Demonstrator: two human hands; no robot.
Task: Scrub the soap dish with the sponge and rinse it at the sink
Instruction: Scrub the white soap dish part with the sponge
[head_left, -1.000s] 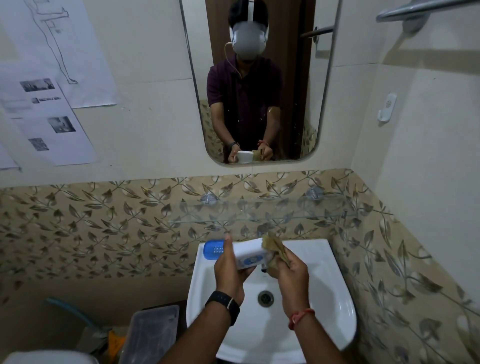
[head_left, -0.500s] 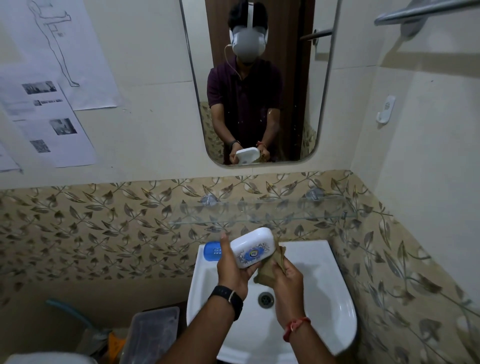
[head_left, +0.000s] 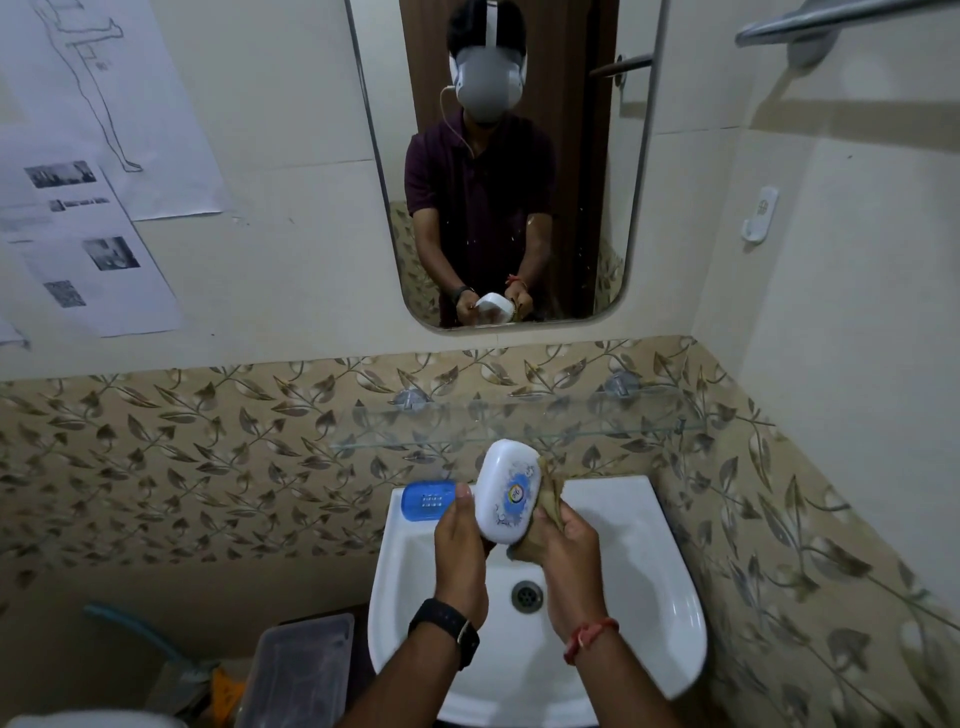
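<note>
A white oval soap dish (head_left: 506, 490) with a blue printed label is held nearly upright above the white sink (head_left: 649, 582). My left hand (head_left: 460, 551) grips its lower left edge, thumb up along the side. My right hand (head_left: 569, 558) is closed around a tan sponge (head_left: 549, 493), which presses against the dish's right side. The tap is hidden behind the dish and hands. A blue part of the soap dish (head_left: 429, 499) lies on the sink's back left corner.
A glass shelf (head_left: 597, 421) juts from the leaf-patterned tiles just above the sink. A mirror (head_left: 597, 208) hangs higher up. A clear plastic box (head_left: 301, 670) stands left of the sink. The drain (head_left: 527, 596) shows between my wrists.
The dish has turned from lying flat to nearly upright and risen a little. The sponge has moved from the dish's upper right end to along its right side.
</note>
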